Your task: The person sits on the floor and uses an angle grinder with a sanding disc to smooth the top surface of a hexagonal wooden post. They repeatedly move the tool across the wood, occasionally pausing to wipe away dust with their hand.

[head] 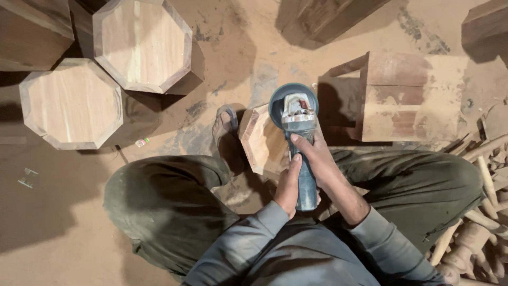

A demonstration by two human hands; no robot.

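Fingers of both hands wrap the angle grinder (298,139): right hand (313,154) near the head, left hand (289,185) on the tail. Disc sits on octagonal wood piece (262,145).

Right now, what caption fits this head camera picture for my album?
Both hands, left hand and right hand, grip an angle grinder over an octagonal wooden block.

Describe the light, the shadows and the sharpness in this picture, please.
Head view: warm light comes from the right, so the octagonal wooden blocks and the square wooden box cast dark shadows leftwards; both hands and the angle grinder are sharp; no glare; edges bend slightly.
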